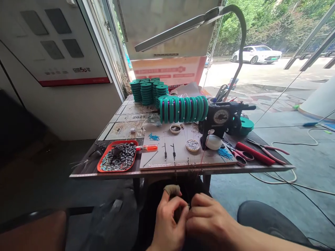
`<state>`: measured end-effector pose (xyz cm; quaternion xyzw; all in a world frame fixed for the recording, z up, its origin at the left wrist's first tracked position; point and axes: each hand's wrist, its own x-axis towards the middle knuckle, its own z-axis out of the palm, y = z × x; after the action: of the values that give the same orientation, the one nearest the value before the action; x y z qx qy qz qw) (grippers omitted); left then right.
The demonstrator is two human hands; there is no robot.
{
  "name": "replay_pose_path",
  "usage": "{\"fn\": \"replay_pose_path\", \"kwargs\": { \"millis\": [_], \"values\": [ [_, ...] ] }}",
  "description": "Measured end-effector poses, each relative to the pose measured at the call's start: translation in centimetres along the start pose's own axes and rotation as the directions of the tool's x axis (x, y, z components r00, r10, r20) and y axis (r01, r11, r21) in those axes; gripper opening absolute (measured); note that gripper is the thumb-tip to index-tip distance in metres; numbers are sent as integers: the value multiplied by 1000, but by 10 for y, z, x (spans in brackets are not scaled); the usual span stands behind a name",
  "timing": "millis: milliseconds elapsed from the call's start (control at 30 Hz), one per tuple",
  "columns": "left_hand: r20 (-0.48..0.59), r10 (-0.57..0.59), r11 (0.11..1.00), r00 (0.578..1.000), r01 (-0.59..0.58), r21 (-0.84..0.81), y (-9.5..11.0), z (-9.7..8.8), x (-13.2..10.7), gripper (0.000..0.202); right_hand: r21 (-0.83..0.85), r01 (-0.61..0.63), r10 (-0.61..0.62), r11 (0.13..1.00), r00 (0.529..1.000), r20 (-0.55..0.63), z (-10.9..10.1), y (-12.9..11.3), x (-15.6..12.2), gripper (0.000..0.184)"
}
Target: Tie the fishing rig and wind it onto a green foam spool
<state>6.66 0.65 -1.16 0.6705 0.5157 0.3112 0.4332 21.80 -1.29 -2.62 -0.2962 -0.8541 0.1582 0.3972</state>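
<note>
My left hand (167,219) and my right hand (209,219) meet low in front of the table edge, fingertips pinched together on something small and dark that I cannot make out. The left index finger wears a tan wrap. Thin dark lines hang from the table's front edge (183,170) down toward my fingers. On the table a row of green spools (183,108) sits on a rod beside a black winding machine with a dial (221,118).
A red tray of small dark parts (117,157), a white work board (180,150) with two small bowls of beads, red-handled scissors and pliers (256,153), stacked green spools (148,91), a bent desk lamp (183,28). Cables trail on the floor at right.
</note>
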Motion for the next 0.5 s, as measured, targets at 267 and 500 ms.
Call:
{"fn": "replay_pose_path", "kwargs": {
  "millis": [267, 500],
  "values": [
    [-303, 780, 559, 547, -394, 729, -27, 4, -7, 22, 259, -804, 605, 536, 580, 545, -33, -1, 110, 31],
    [-333, 687, 694, 646, -449, 563, -13, -7, -4, 16, 173, -807, 606, 564, 547, 577, -19, 6, 129, 27]
  ]
}}
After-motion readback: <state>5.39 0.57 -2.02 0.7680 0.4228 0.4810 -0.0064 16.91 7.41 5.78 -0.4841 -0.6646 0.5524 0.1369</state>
